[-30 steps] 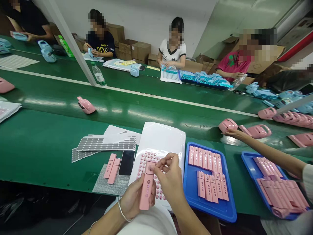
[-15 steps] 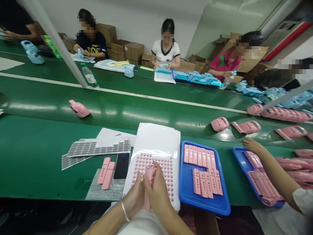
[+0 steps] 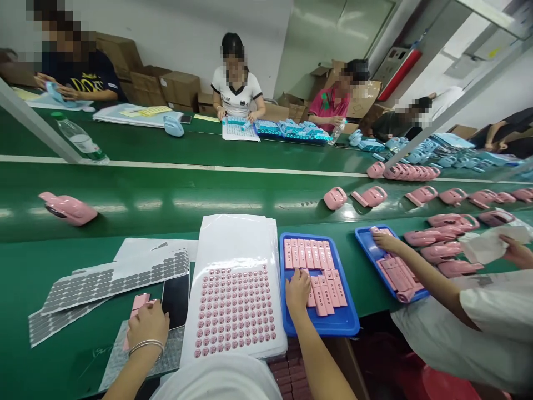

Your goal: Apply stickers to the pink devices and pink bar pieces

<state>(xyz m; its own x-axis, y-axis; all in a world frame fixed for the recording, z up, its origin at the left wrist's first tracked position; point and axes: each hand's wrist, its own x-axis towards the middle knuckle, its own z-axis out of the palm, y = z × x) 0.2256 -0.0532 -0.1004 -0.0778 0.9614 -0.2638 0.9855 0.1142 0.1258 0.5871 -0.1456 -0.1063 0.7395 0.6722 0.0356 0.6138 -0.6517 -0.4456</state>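
Observation:
My left hand [image 3: 148, 326], with a silver bangle at its wrist, curls over the pink plastic bars [image 3: 138, 304] on a grey cloth [image 3: 119, 355] and grips one; the fingertips are partly hidden. In the blue tray [image 3: 351, 318], my right hand [image 3: 298, 291] closes on a pink plastic bar [image 3: 305, 272] at the left end of the lower row. Much of that bar is under the fingers. More pink bars [image 3: 308, 254] lie side by side in the upper row. Between my hands, a sheet of round pink stickers [image 3: 236, 311] tops a white stack.
A black phone [image 3: 175, 300] and grey sticker sheets [image 3: 104, 284] lie at left. A co-worker's hand [image 3: 386, 242] reaches into a second blue tray [image 3: 364, 236] at right. Pink housings [image 3: 370, 196] stand along the green belt [image 3: 233, 191]; other people sit across it.
My hands have parted from the pink bar held between them. The left went to the bars on the cloth, the right into the tray with a bar. The view has swung right.

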